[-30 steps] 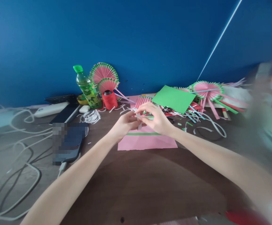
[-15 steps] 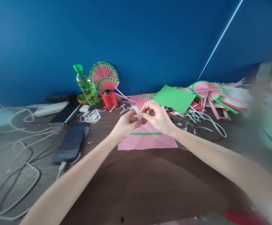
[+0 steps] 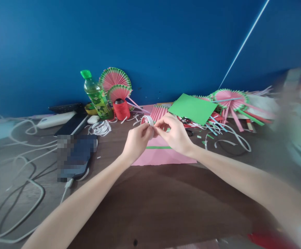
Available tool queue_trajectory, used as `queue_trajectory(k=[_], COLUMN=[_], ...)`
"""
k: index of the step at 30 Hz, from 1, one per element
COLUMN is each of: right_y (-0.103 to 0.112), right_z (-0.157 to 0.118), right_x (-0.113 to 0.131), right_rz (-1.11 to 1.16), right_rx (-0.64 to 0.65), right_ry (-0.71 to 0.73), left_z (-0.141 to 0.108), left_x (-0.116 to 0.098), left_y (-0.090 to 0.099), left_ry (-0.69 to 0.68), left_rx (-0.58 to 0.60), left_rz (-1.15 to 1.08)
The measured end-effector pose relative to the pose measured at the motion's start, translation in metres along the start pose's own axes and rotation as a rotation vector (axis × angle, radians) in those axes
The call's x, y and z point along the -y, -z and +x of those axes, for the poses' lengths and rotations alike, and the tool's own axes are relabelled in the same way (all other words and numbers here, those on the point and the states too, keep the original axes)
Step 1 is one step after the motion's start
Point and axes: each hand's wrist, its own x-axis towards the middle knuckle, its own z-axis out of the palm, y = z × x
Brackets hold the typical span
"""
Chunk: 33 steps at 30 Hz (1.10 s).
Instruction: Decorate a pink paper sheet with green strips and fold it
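Note:
My left hand [image 3: 138, 141] is closed on a white roll of tape [image 3: 147, 120], whose ring stands up above the thumb and fingers. Thumb and forefinger of my right hand [image 3: 173, 134] are pinched together at the roll's right side, touching the left fingertips; the bit of tape between them is too small to see clearly. Below both hands lies a pink paper sheet [image 3: 166, 157] with a green strip [image 3: 158, 147] across it. Just behind the fingers is a pleated pink paper piece [image 3: 158, 112], its lower part hidden by my hands.
Left of the hands are a green bottle [image 3: 97, 98], a red thread spool [image 3: 121, 110], white string [image 3: 100, 128] and a phone [image 3: 79, 155] with cables. Green paper [image 3: 193, 108], paper fans [image 3: 229, 98] and paper strips lie to the right. A blue wall [image 3: 150, 45] rises behind.
The roll of tape has shifted slightly left and turned, so its round opening now faces me more. My left hand has rotated with it, and the right fingertips have come close to the left ones.

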Motion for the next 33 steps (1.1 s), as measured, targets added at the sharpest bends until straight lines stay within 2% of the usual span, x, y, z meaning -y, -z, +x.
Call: queue_trajectory(k=[5,11,19,26,33], right_y=[-0.0005,0.0012,0.0028,0.0029,0.0030], right_z=[-0.0019,-0.0017,-0.0006,-0.0018,-0.0029], right_x=[0.0023,0.0045,0.0028,0.0068,0.0034], right_rz=[0.068,0.098,0.041,0.017,0.011], right_rx=[-0.040,-0.049,-0.039,-0.039,-0.008], right_ry=[0.030,0.073,0.162,0.203,0.217], left_z=[-0.0028,-0.0045,-0.0036,-0.0054,-0.0071], left_x=[0.0002,-0.0004,0.0018,-0.0001,0.0002], left_y=[-0.0030,-0.0044,-0.0032,-0.0050,-0.0091], left_ry=[0.037,0.010,-0.012,-0.011,0.023], left_rx=[-0.029,-0.042,-0.023,-0.082,-0.058], left_rz=[-0.068,-0.117,-0.221,-0.164,-0.295])
